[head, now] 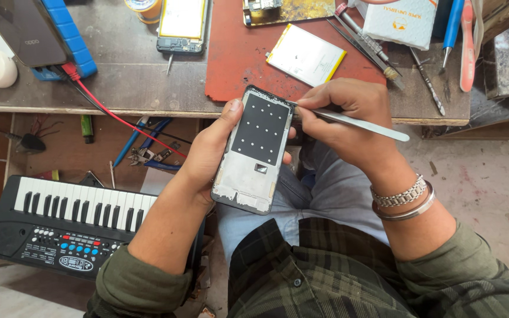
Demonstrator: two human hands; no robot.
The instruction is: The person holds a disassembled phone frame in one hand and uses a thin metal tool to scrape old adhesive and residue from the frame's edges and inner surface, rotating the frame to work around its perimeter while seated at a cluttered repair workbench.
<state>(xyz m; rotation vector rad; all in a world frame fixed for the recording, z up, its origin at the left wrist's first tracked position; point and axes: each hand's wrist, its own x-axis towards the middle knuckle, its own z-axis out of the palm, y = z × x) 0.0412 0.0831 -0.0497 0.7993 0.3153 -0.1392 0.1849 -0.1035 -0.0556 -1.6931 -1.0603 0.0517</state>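
Holding phone frame (254,154) (left hand (207,147)), right hand (348,112) works tweezers (354,122).

A white box (404,20) with orange markings lies at the far right of the surface (148,88), partly cut off by the frame's top edge. A dark phone screen (25,29) (glossy, unlit) rests tilted at the far left, propped over a blue block (72,35). Near the top centre lies a phone (183,23) whose upturned side shows a pale yellow, label-like panel.
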